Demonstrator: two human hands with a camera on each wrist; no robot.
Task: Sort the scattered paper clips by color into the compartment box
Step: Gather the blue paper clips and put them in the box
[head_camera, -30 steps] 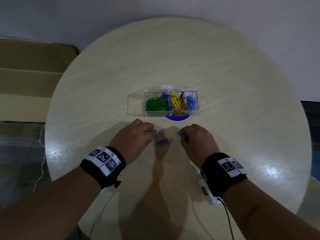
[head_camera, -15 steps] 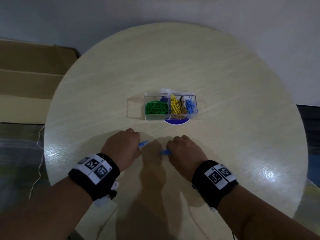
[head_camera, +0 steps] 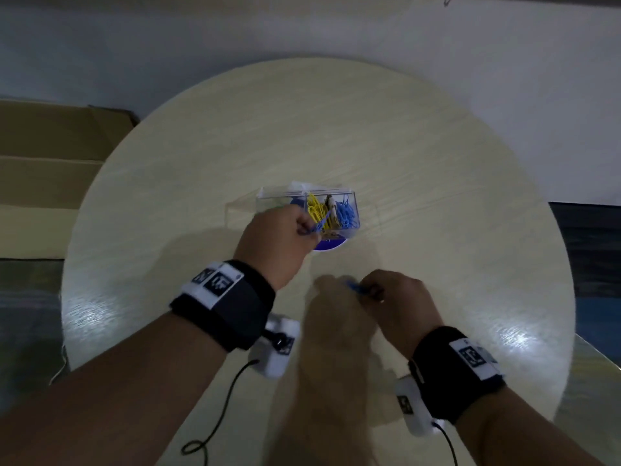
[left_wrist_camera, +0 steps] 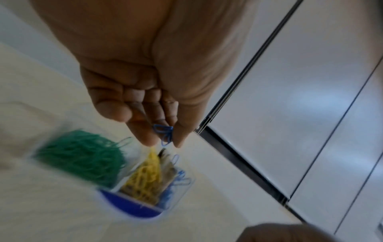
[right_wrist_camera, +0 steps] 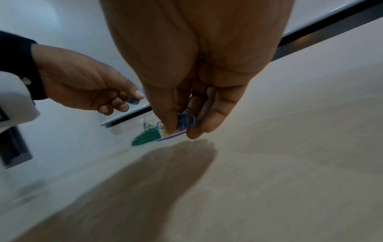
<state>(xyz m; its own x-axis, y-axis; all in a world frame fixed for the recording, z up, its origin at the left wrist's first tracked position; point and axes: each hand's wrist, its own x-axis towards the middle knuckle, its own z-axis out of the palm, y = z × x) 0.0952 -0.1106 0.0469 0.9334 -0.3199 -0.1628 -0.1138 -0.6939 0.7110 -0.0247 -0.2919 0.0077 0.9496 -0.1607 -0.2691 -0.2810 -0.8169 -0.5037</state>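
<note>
A clear compartment box point(head_camera: 353, 196) stands mid-table with green clips point(left_wrist_camera: 82, 155), yellow clips point(head_camera: 314, 208) and blue clips point(head_camera: 346, 213) in separate sections. My left hand point(head_camera: 282, 240) hovers over the box's front left and pinches blue paper clips point(left_wrist_camera: 164, 134) between thumb and fingers. My right hand point(head_camera: 400, 297) is nearer me, above the table, and pinches more blue paper clips point(right_wrist_camera: 185, 122) at its fingertips. The green section is hidden by my left hand in the head view.
The box sits on a blue disc point(head_camera: 327, 245) on the round pale wooden table point(head_camera: 437, 196). Cardboard boxes point(head_camera: 50, 163) lie to the left beyond the table edge. A white wall point(head_camera: 504, 62) runs behind. Camera cables point(head_camera: 215, 415) trail from both wrists.
Both hands lifted off the table holding blue clips. My left hand moved forward over the box; my right hand stayed nearer me and rose a little.
</note>
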